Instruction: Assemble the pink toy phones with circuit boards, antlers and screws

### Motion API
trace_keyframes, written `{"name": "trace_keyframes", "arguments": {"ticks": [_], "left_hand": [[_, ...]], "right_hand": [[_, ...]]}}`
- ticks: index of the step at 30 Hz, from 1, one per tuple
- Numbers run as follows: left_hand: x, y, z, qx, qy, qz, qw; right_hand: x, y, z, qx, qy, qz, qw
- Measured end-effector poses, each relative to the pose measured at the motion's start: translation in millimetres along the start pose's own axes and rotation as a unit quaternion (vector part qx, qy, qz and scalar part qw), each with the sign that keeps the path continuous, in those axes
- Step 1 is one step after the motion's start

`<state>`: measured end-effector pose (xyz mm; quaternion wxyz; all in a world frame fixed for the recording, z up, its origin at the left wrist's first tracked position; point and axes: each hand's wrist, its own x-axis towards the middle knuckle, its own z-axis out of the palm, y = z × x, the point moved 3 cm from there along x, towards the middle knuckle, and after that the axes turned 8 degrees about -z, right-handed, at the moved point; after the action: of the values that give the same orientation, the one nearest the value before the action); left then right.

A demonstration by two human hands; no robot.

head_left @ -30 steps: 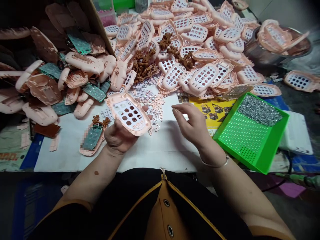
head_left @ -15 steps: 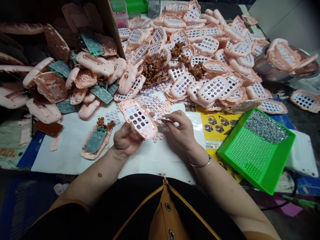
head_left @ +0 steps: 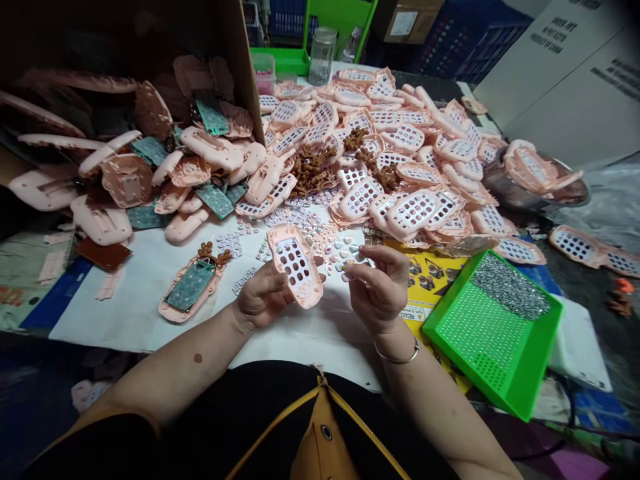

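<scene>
My left hand (head_left: 265, 297) grips a pink plastic shell (head_left: 306, 291) by its left edge. A white grid with rows of holes lies inside that shell, and a few holes near its top look filled. My right hand (head_left: 379, 288) is beside it, thumb and forefinger curled close over small loose key buttons (head_left: 345, 245) on the white sheet. Whatever those fingertips hold is too small to make out. To the left lies a pink shell with a green circuit board (head_left: 190, 285) and brown antler-shaped pieces (head_left: 215, 253) at its top.
Many pink shells (head_left: 415, 210) are heaped at the back, around a pile of brown pieces (head_left: 313, 170). A cardboard box (head_left: 253, 73) with wired shells is at the left. On the right are a green tray (head_left: 487, 353) of screws (head_left: 510, 287) and a metal bowl (head_left: 555, 190).
My right hand has moved away from the shell's edge, towards the loose buttons. The shell in my left hand has turned more upright. The camera view has shifted upward, showing more background.
</scene>
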<state>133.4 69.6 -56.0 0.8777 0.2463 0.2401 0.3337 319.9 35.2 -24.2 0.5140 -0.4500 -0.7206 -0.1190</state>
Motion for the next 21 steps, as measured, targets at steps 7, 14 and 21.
{"name": "trace_keyframes", "arguments": {"ticks": [7, 14, 21], "left_hand": [[0, 1, 2.2, 0.019, 0.000, 0.006, 1.000], [-2, -2, 13.3, 0.089, -0.086, -0.025, 0.992], [0, -9, 3.2, 0.078, -0.074, -0.149, 0.983]], "right_hand": [[0, 11, 7, 0.108, -0.039, 0.125, 0.986], [-5, 37, 7, 0.261, -0.259, 0.271, 0.889], [-4, 30, 15, 0.186, -0.214, 0.245, 0.927]]}}
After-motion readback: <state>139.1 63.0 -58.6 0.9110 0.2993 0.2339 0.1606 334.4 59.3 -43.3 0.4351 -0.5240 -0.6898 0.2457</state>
